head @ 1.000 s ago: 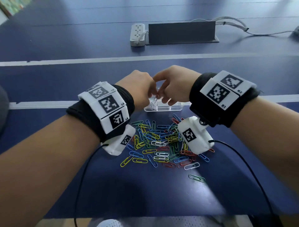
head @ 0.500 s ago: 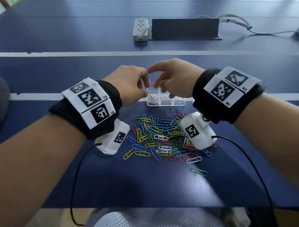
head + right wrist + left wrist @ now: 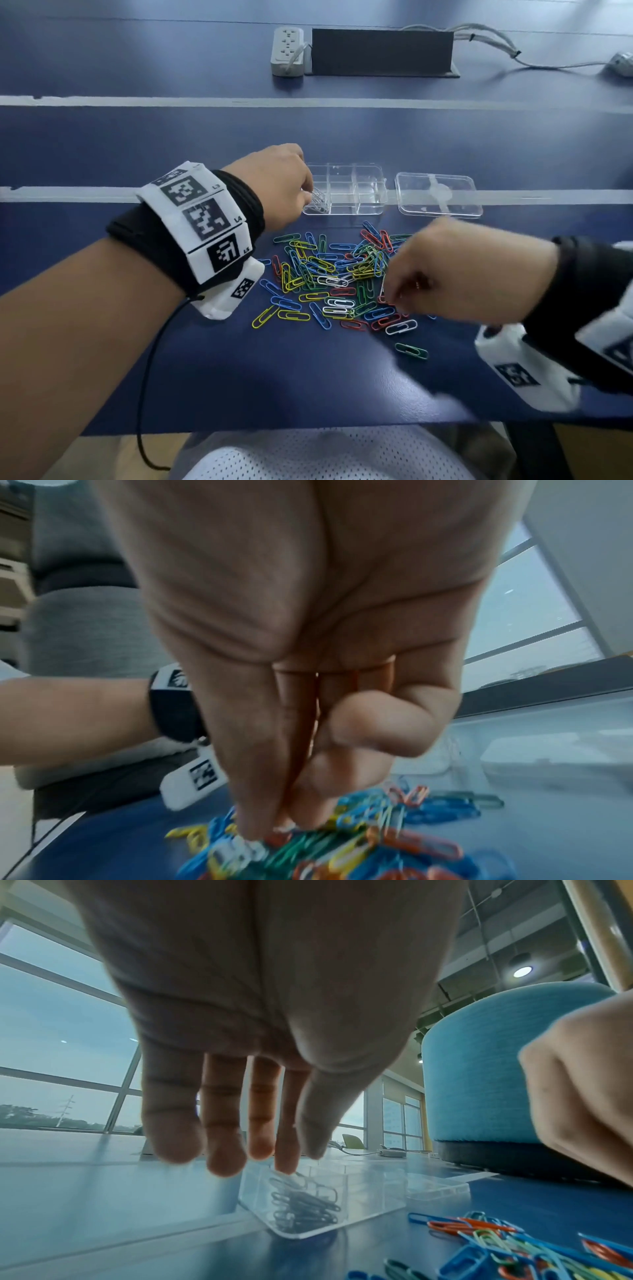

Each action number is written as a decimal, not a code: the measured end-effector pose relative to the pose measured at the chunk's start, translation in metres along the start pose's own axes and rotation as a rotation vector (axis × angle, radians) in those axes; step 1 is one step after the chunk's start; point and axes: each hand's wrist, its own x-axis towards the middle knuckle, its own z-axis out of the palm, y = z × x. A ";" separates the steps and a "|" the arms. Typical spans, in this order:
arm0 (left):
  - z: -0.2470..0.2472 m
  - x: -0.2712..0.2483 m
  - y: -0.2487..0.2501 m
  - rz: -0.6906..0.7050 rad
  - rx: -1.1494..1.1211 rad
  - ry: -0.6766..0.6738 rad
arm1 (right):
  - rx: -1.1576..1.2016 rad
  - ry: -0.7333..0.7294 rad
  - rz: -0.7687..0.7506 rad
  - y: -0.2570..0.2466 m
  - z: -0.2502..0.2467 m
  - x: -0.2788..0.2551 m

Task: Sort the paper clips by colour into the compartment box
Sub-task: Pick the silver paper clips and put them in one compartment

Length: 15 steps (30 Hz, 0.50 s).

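Left hand (image 3: 267, 1010) hovers over compartment box (image 3: 346, 190), fingers straight, slightly apart, above near-left cell holding white clips (image 3: 301, 1204). Right hand (image 3: 455, 274) down in loose coloured clip pile (image 3: 329, 270) before box; fingertips (image 3: 253, 829) bunched together, grasp unclear through blur. Clear lid (image 3: 438, 195) beside box.

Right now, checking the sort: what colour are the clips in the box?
White clips, clearest in the head view.
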 end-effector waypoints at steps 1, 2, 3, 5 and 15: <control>0.001 0.001 0.001 0.014 0.004 -0.008 | -0.011 -0.032 -0.004 -0.003 0.007 -0.004; 0.002 0.001 0.002 0.030 0.010 -0.011 | -0.025 -0.053 0.005 -0.005 0.012 -0.006; 0.003 0.002 0.004 0.047 0.016 -0.013 | -0.044 -0.070 0.021 -0.008 0.017 -0.008; 0.005 0.003 0.006 0.079 0.021 -0.004 | -0.091 -0.093 0.050 -0.010 0.022 -0.008; 0.003 -0.027 0.021 0.261 -0.094 -0.081 | 0.052 0.068 0.044 0.004 0.008 -0.009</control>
